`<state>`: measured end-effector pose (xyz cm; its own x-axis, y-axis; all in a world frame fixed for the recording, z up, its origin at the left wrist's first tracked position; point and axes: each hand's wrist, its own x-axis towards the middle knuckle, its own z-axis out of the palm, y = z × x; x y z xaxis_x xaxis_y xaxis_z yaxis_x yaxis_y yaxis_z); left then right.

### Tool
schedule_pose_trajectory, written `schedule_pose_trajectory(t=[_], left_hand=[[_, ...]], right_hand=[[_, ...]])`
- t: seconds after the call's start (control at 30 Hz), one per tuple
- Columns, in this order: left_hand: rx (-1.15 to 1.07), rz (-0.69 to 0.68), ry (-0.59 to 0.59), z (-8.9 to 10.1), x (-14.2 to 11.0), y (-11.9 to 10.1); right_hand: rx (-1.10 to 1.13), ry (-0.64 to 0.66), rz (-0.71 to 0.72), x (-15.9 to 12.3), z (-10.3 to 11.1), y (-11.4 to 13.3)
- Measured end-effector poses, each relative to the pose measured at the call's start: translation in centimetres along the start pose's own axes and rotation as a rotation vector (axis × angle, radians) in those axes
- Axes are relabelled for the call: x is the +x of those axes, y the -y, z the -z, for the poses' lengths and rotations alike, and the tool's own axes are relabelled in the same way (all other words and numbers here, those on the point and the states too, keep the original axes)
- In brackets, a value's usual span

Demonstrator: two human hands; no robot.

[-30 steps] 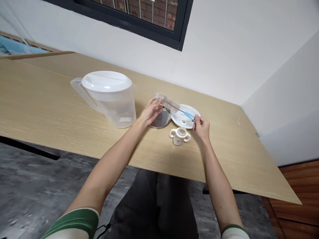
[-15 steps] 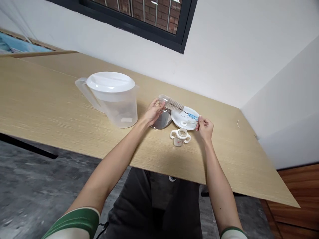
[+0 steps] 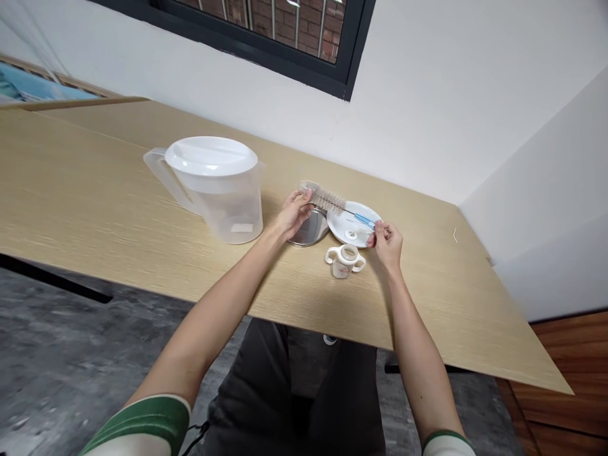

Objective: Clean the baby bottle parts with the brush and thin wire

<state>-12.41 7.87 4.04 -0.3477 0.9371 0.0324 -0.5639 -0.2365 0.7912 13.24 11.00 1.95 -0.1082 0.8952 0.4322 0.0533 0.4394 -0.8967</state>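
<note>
My right hand (image 3: 387, 243) pinches the blue handle of a bottle brush (image 3: 331, 201), which slants up to the left. At the brush's far end, my left hand (image 3: 297, 212) closes its fingers round a small clear plastic cover (image 3: 308, 185). The bristle tip appears to be inside this cover. Beneath the brush lie a round metal tray (image 3: 311, 229) and a white plate (image 3: 344, 237) with a small white ring and another small piece on it. Nearer to me stands an open two-handled baby bottle (image 3: 341, 268), upright on the table.
A large translucent pitcher (image 3: 228, 206) with a white lid stands left of my left hand. The wooden table (image 3: 451, 304) runs back to a white wall below a dark window frame (image 3: 304, 75). A thin white bent piece (image 3: 455, 235) lies at the right.
My right hand has moved slightly left, and the brush has shifted further left toward the clear cover. My left hand stays nearly in place.
</note>
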Motion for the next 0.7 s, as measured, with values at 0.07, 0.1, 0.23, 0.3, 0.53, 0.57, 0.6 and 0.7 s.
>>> schedule_pose_trajectory(t=[0.07,0.1,0.23,0.3,0.53,0.57,0.6,0.7], left_hand=[[0.0,-0.015,0.0,-0.1,-0.03,-0.03],[-0.001,-0.027,-0.009,-0.13,0.0,-0.03],[-0.004,-0.067,-0.046,-0.01,0.27,0.12],[0.006,-0.067,-0.062,0.13,0.4,0.19],[0.039,-0.029,-0.053,0.37,0.47,-0.01],[0.041,-0.029,-0.047,0.37,0.45,-0.06],[0.039,-0.029,-0.038,0.36,0.42,-0.09],[0.026,-0.027,-0.016,0.27,0.33,-0.11]], right_hand=[[-0.049,0.011,0.006,-0.17,-0.07,0.13],[-0.054,0.009,0.008,-0.22,-0.12,0.19],[0.021,-0.028,0.038,-0.2,-0.32,0.38],[0.031,-0.045,0.076,-0.11,-0.37,0.41],[0.014,-0.077,0.014,-0.09,-0.44,0.31],[0.004,-0.072,0.005,-0.15,-0.43,0.35],[-0.008,-0.064,-0.002,-0.22,-0.39,0.42],[-0.029,-0.041,-0.017,-0.35,-0.26,0.6]])
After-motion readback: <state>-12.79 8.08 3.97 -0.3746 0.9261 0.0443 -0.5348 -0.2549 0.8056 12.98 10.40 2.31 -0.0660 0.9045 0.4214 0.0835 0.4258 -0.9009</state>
